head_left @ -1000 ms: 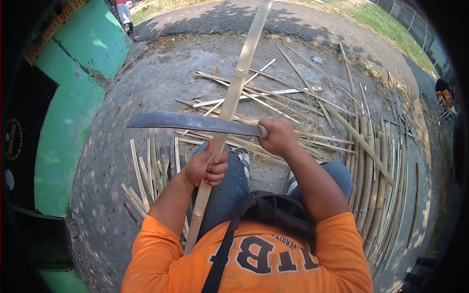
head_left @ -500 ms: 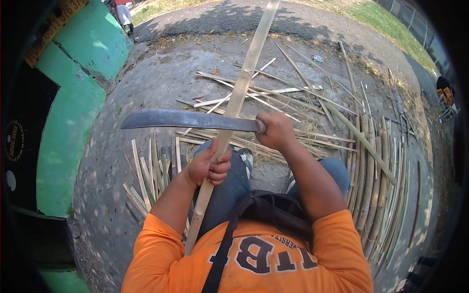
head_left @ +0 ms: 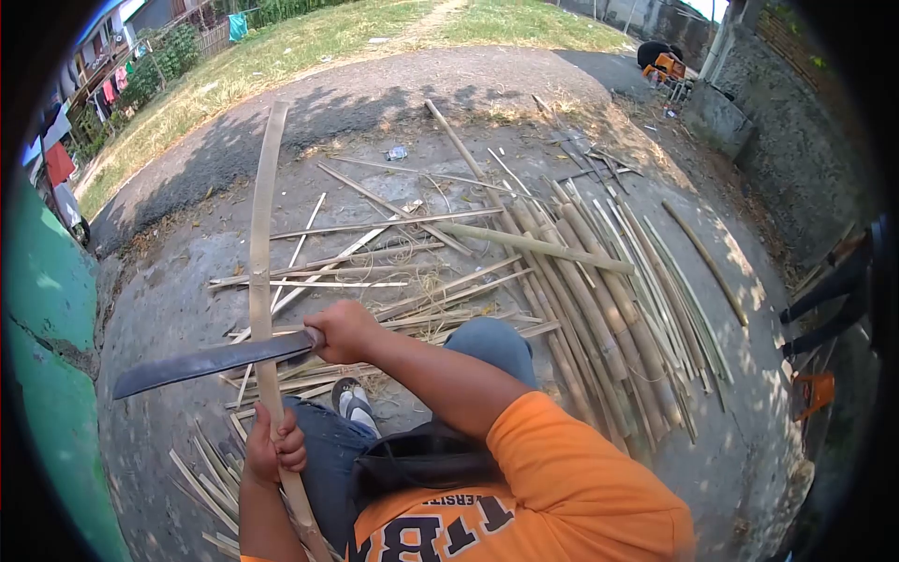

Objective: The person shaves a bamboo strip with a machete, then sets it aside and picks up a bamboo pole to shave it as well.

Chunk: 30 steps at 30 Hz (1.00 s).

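Note:
My left hand (head_left: 277, 448) is wrapped round the lower part of a long, flat bamboo strip (head_left: 260, 225). The strip stands up from beside my left leg, its far end pointing away from me. My right hand (head_left: 343, 332) grips the handle of a machete (head_left: 206, 362), just right of the strip. The long dark blade lies across the strip above my left hand and points left. Whether the edge cuts into the strip cannot be made out.
Split bamboo pieces (head_left: 403, 225) lie scattered ahead. Bamboo poles (head_left: 599, 309) form a pile at the right. More thin strips (head_left: 211, 487) lie at lower left. A green wall (head_left: 56, 375) borders the left, a grey wall (head_left: 796, 150) the right. A crouching person (head_left: 657, 54) is far off.
The view has turned right, so more of the pole pile and right wall shows. Both hands, strip and machete now appear further left and lower, with the blade more tilted.

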{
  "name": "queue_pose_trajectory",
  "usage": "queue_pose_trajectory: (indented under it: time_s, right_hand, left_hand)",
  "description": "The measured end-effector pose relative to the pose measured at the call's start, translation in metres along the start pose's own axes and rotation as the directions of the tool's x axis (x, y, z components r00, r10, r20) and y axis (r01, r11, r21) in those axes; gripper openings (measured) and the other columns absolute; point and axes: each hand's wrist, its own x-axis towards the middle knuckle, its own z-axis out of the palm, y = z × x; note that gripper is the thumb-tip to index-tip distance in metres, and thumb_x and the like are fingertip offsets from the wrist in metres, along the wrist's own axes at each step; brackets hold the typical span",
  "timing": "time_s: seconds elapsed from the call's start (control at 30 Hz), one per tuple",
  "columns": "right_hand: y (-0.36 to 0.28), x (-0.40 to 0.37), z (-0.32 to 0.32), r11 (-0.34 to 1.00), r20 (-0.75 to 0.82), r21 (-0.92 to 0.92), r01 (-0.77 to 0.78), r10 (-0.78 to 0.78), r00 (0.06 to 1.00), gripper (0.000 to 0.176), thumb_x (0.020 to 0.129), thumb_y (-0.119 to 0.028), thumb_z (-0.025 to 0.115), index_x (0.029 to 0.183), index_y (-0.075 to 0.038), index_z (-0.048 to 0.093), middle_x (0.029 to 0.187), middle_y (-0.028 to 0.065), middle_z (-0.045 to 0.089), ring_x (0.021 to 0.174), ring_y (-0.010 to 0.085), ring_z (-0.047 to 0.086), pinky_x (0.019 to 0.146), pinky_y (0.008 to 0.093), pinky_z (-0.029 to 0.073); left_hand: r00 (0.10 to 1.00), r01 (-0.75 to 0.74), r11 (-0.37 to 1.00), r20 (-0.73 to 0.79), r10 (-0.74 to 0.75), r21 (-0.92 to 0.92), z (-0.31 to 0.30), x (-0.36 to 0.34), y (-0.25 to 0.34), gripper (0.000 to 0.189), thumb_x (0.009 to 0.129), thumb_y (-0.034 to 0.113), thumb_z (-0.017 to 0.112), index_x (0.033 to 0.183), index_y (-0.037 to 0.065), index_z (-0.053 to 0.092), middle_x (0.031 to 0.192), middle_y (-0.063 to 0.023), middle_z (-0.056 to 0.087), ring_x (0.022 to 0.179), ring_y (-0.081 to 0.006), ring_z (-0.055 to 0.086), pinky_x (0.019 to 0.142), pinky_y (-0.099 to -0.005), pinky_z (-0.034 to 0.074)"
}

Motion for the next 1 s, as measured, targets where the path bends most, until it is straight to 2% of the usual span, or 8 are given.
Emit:
queue_pose_trajectory:
  time_s: [0.1, 0.23, 0.43, 0.53, 0.63, 0.73, 0.87, 1.0]
  right_hand:
    - [-0.001, 0.001, -0.005, 1.000, -0.074, 0.024, -0.008, 0.009, 0.997, 0.016, 0.076, -0.025, 0.072, 0.080, -0.011, 0.064, 0.070, 0.0144, 0.066, 0.068, 0.0413, 0.066, 0.062, 0.0541, 0.051]
    - [-0.023, -0.008, 0.011, 0.993, 0.068, -0.014, 0.115, -0.114, 0.991, 0.016, 0.076, -0.025, 0.071, 0.076, -0.011, 0.062, 0.068, 0.0144, 0.066, 0.067, 0.0411, 0.066, 0.065, 0.0542, 0.051]
    - [-0.005, -0.005, 0.010, 0.996, 0.062, -0.012, 0.085, -0.084, 0.995, 0.016, 0.077, -0.024, 0.070, 0.074, -0.011, 0.063, 0.065, 0.0157, 0.064, 0.066, 0.0424, 0.065, 0.063, 0.0542, 0.050]
    - [-0.002, -0.004, 0.007, 0.993, 0.046, 0.000, 0.118, -0.118, 0.992, 0.015, 0.078, -0.024, 0.070, 0.074, -0.011, 0.063, 0.066, 0.0164, 0.064, 0.065, 0.0430, 0.064, 0.061, 0.0543, 0.050]
    - [0.005, -0.003, 0.006, 0.999, 0.016, -0.034, 0.007, -0.006, 1.000, 0.012, 0.075, -0.024, 0.069, 0.074, -0.012, 0.066, 0.068, 0.0175, 0.066, 0.069, 0.0414, 0.067, 0.065, 0.0539, 0.053]
    - [0.007, -0.003, 0.004, 0.999, 0.018, -0.049, -0.004, 0.005, 1.000, 0.013, 0.076, -0.025, 0.070, 0.075, -0.012, 0.066, 0.069, 0.0159, 0.067, 0.070, 0.0407, 0.068, 0.067, 0.0541, 0.053]
    - [-0.009, -0.006, 0.005, 0.996, 0.037, -0.064, 0.066, -0.063, 0.997, 0.015, 0.077, -0.028, 0.070, 0.076, -0.013, 0.065, 0.070, 0.0132, 0.068, 0.069, 0.0391, 0.068, 0.066, 0.0525, 0.053]
    - [-0.010, -0.004, 0.013, 0.986, 0.110, -0.125, 0.112, -0.098, 0.989, 0.017, 0.078, -0.029, 0.069, 0.076, -0.013, 0.065, 0.069, 0.0125, 0.068, 0.067, 0.0384, 0.067, 0.064, 0.0512, 0.052]
  left_hand:
    - [1.000, -0.010, 1.000, -0.017, 0.010, -0.024, -0.001, 0.000, -0.001, 0.061, 0.100, 0.078, 0.031, 0.085, 0.019, 0.040, 0.059, 0.0056, 0.026, 0.043, -0.0069, 0.020, 0.043, -0.0265, 0.022]
    - [0.999, 0.020, 1.000, -0.044, -0.020, -0.005, -0.001, -0.001, 0.000, 0.062, 0.099, 0.079, 0.032, 0.085, 0.019, 0.041, 0.057, 0.0051, 0.026, 0.042, -0.0072, 0.021, 0.042, -0.0266, 0.022]
    - [0.992, 0.054, 0.997, -0.116, -0.048, 0.046, 0.002, 0.004, 0.005, 0.063, 0.097, 0.081, 0.034, 0.083, 0.020, 0.041, 0.055, 0.0056, 0.024, 0.041, -0.0072, 0.021, 0.041, -0.0261, 0.021]
    - [0.994, 0.072, 0.997, -0.077, -0.072, -0.014, -0.005, 0.005, 0.004, 0.063, 0.097, 0.081, 0.034, 0.083, 0.020, 0.041, 0.055, 0.0057, 0.024, 0.040, -0.0071, 0.021, 0.041, -0.0255, 0.022]
    - [0.995, 0.037, 0.999, -0.093, -0.038, -0.016, -0.004, 0.001, 0.003, 0.063, 0.097, 0.081, 0.033, 0.083, 0.020, 0.041, 0.055, 0.0057, 0.024, 0.041, -0.0069, 0.021, 0.041, -0.0254, 0.022]
    - [0.992, 0.012, 0.999, -0.123, -0.017, -0.037, -0.002, -0.001, 0.000, 0.063, 0.098, 0.081, 0.033, 0.084, 0.020, 0.041, 0.055, 0.0058, 0.024, 0.041, -0.0066, 0.022, 0.041, -0.0252, 0.022]
    - [1.000, -0.002, 0.995, -0.027, -0.001, -0.097, -0.003, -0.002, -0.001, 0.061, 0.100, 0.078, 0.031, 0.085, 0.019, 0.041, 0.057, 0.0059, 0.026, 0.042, -0.0060, 0.023, 0.041, -0.0249, 0.023]
    - [0.999, 0.017, 0.995, -0.037, -0.021, -0.101, 0.003, 0.001, 0.000, 0.061, 0.101, 0.077, 0.030, 0.086, 0.018, 0.041, 0.059, 0.0064, 0.027, 0.043, -0.0055, 0.022, 0.043, -0.0243, 0.023]
